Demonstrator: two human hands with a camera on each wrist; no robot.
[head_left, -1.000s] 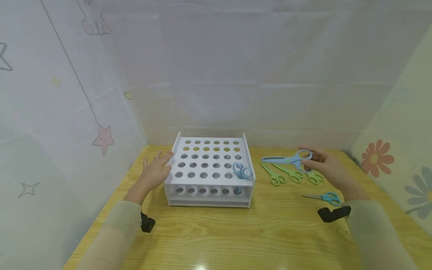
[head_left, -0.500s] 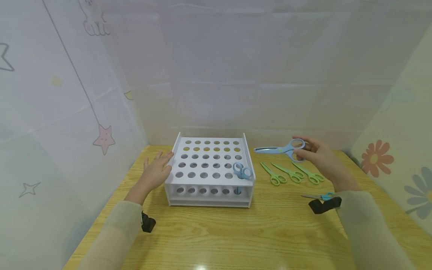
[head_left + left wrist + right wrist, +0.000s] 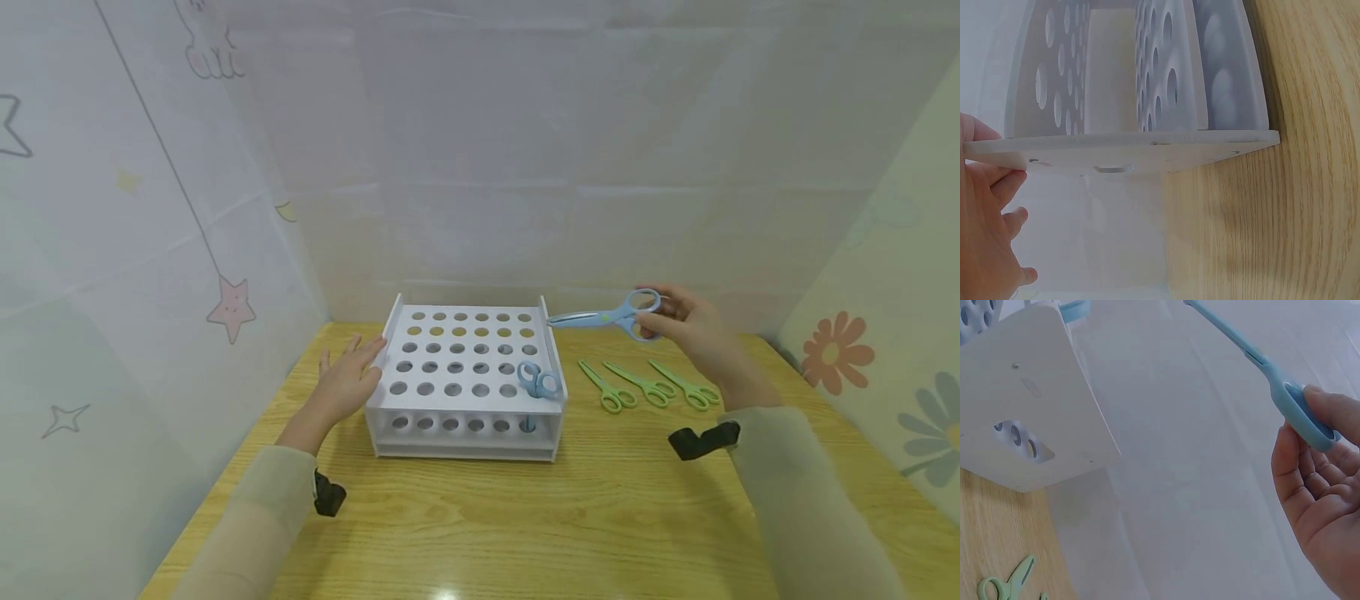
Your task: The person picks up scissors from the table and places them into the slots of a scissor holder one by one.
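My right hand [image 3: 686, 321] pinches light-blue scissors [image 3: 604, 318] by a handle loop, above the table. The blades point left and their tips reach the right side of a white rack [image 3: 465, 402] with rows of round holes. In the right wrist view, the thumb lies on the handle of the scissors [image 3: 1291, 403]. My left hand [image 3: 345, 382] grips the rack's left side panel. The left wrist view shows the panel's edge [image 3: 1116, 140] between thumb and fingers. Another pair of blue scissors [image 3: 537, 381] stands in a front-right hole, handles up.
Three pairs of green scissors, left [image 3: 607, 387], middle [image 3: 641, 383] and right [image 3: 684, 385], lie on the wooden table [image 3: 480, 517] right of the rack. Printed cloth walls [image 3: 480, 167] enclose the table's back and sides.
My right hand has lifted the light-blue scissors and carried them left toward the rack. Teal scissors lying at the right have passed out of sight behind the right forearm. My left hand stays put.
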